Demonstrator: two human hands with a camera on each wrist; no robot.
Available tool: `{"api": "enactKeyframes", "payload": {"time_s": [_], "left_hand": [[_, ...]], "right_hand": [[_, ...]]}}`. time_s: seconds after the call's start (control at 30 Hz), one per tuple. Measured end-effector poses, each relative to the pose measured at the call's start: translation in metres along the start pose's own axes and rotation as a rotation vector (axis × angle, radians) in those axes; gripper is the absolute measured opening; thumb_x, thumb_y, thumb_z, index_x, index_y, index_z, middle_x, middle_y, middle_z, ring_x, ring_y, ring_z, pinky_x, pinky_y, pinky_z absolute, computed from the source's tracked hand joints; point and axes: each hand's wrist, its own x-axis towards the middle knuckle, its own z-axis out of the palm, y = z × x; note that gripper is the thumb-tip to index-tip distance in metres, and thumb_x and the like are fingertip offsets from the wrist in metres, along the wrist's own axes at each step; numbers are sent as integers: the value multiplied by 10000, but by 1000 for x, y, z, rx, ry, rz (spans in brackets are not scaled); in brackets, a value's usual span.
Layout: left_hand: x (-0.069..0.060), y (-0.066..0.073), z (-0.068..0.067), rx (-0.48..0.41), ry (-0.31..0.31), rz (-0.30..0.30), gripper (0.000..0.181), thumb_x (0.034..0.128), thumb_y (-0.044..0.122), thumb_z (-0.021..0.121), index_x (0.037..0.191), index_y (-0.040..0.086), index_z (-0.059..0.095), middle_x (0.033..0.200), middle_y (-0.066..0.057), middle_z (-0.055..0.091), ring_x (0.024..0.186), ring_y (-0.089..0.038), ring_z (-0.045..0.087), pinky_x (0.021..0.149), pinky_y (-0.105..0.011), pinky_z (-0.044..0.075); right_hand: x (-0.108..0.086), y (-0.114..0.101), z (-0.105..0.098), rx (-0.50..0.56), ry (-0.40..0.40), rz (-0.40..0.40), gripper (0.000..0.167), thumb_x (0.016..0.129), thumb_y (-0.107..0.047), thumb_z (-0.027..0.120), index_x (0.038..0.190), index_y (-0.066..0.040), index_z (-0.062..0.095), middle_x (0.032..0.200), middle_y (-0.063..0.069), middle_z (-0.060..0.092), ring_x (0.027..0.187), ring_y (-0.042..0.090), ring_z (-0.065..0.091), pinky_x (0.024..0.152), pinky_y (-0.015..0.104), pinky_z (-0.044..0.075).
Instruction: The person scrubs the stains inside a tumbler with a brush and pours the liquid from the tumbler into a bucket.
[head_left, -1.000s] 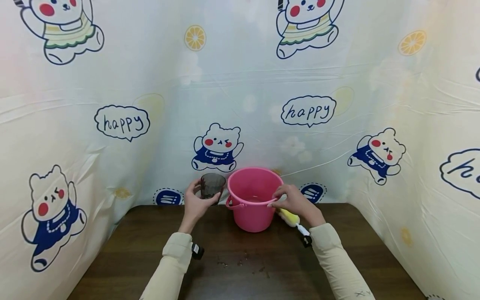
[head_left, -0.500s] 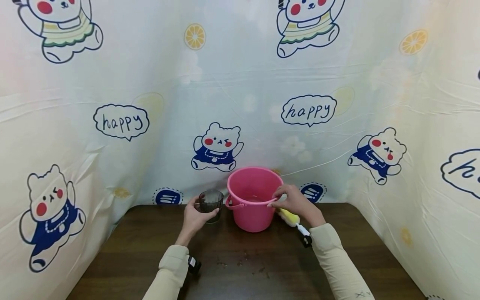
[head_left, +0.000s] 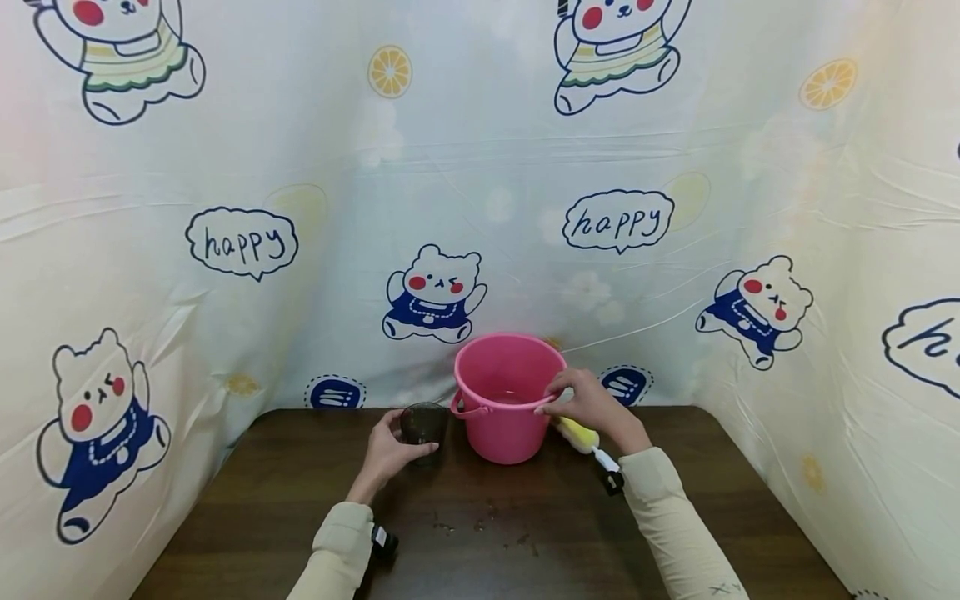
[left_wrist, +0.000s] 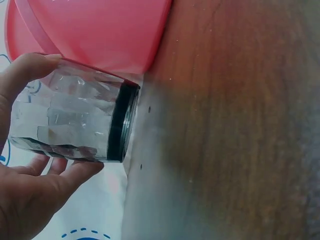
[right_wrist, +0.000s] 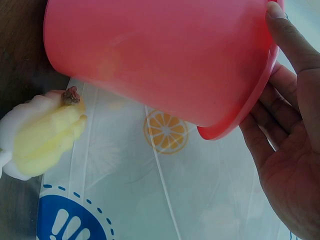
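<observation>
A clear, dark-tinted faceted glass (head_left: 423,423) is in my left hand (head_left: 390,452), thumb on one side and fingers on the other (left_wrist: 37,190). It is upright, low at the table's back, just left of the pink bucket (head_left: 507,437). Whether its thick base (left_wrist: 120,122) touches the tabletop I cannot tell. My right hand (head_left: 592,404) pinches the bucket's right rim, thumb on one face and fingers behind (right_wrist: 295,125). The bucket stands upright with a little liquid visible inside. Behind that hand lies a yellow-and-white sponge brush (head_left: 579,435), its white handle partly hidden by the wrist.
Small wet spots (head_left: 480,525) dot the brown wooden table (head_left: 262,500) in front of the bucket. A printed curtain (head_left: 510,167) hangs close behind the table and along both sides. The bucket's pink handle (head_left: 468,410) hangs toward the glass.
My left hand has brought the glass down from beside the bucket's rim to near the tabletop, turning it from tilted to upright. The right hand and the bucket have stayed in place.
</observation>
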Motion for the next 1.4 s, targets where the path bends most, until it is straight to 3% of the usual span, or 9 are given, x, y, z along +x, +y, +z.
{"api": "enactKeyframes", "payload": {"time_s": [0.2, 0.47, 0.87, 1.0, 1.23, 1.4], "left_hand": [[-3, -7, 0, -5, -20, -2, 905, 698, 231, 956, 1410, -16, 454, 1379, -262, 516, 1266, -447, 539, 1032, -556, 493], [-6, -14, 1, -10, -21, -4, 917, 690, 224, 961, 1410, -7, 441, 1380, -254, 500, 1252, -456, 543, 1024, -557, 495], [-10, -15, -3, 6, -80, 12, 910, 692, 201, 961, 1406, -9, 437, 1364, -249, 515, 1253, -425, 542, 1013, -555, 505], [-9, -16, -3, 12, -86, 30, 914, 687, 206, 964, 1403, -11, 439, 1349, -243, 537, 1239, -410, 559, 1020, -552, 501], [-3, -18, -13, 185, -156, 99, 1141, 659, 392, 967, 1544, 68, 324, 1550, -216, 417, 1439, -409, 387, 1148, -614, 348], [1, 2, -34, 285, -217, 133, 1184, 732, 571, 864, 1624, 156, 206, 1648, -163, 290, 1507, -414, 271, 1159, -674, 275]], "right_hand": [[0, 1, 0, 5, 6, -6, 82, 863, -276, 829, 893, -215, 783, 882, -99, 694, 864, 120, 618, 824, 397, 576], [-2, 0, 0, -20, 5, -13, 88, 867, -286, 824, 898, -215, 782, 883, -107, 693, 859, 103, 611, 800, 298, 567], [-2, -1, 2, 26, 19, -6, 107, 859, -241, 834, 918, -174, 775, 896, -73, 719, 879, 143, 623, 848, 491, 584], [-1, 1, 3, 32, 20, -17, 118, 864, -253, 829, 927, -171, 772, 900, -76, 721, 887, 138, 622, 850, 463, 584], [-2, 3, 3, 24, 21, -58, 84, 881, -268, 812, 893, -208, 754, 849, -102, 712, 904, 150, 610, 834, 394, 557], [-3, 9, 6, 3, 43, -102, 122, 902, -305, 791, 960, -206, 751, 921, -90, 717, 942, 143, 632, 872, 391, 551]]}}
